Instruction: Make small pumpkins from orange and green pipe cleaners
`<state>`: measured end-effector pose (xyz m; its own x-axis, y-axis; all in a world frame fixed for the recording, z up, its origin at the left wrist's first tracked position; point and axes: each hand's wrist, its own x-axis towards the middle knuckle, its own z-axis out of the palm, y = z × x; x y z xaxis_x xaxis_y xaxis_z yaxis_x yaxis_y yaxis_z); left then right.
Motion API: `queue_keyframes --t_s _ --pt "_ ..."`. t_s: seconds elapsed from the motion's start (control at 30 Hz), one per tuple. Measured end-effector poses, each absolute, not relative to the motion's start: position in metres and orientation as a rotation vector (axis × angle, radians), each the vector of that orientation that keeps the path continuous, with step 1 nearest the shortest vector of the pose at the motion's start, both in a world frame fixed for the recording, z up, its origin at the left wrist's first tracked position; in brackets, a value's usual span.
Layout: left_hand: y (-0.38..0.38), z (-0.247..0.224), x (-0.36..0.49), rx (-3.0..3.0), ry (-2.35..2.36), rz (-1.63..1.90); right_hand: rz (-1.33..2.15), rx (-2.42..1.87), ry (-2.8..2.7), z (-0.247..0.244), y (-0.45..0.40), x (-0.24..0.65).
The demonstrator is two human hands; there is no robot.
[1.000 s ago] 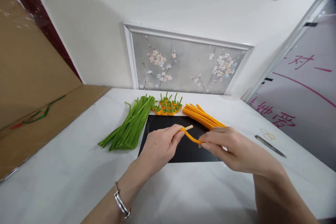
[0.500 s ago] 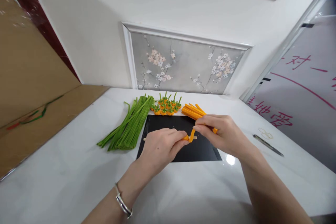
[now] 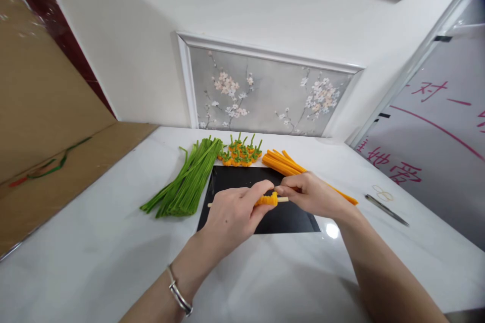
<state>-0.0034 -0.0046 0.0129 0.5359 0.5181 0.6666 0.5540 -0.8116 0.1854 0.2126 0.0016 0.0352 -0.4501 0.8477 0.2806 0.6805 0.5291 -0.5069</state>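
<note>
left hand (image 3: 237,209): grip closed on orange chenille coil (image 3: 270,199), wound round wooden stick (image 3: 283,199) — long axis left-to-right, above black mat (image 3: 297,221). right hand (image 3: 311,194): grip pinched just beside coil's right end — apparently holding its strand.

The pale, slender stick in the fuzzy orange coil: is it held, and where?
The left hand grips the pale, slender stick mid-length, at the fuzzy orange coil; both ends show. What the right hand holds is unclear.
</note>
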Motion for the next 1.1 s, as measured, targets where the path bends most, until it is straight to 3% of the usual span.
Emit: queue_keyframes --t_s 0.43,0.77,0.97,1.1 --pt "-0.005 0.026 -0.004 -2.958 -1.443 -1.282 0.589 -1.03 -2.481 0.041 -0.023 0.213" --pt "-0.001 0.035 -0.012 -3.442 -1.43 -1.612 0.621 -1.092 -2.422 0.046 -0.022 0.221" --pt "0.002 0.03 -0.01 -3.282 -1.432 -1.693 0.576 -1.084 -2.456 0.047 -0.023 0.22" --pt "0.003 0.024 -0.007 -3.085 -1.497 -1.483 0.384 -1.108 -2.518 0.044 -0.029 0.213"
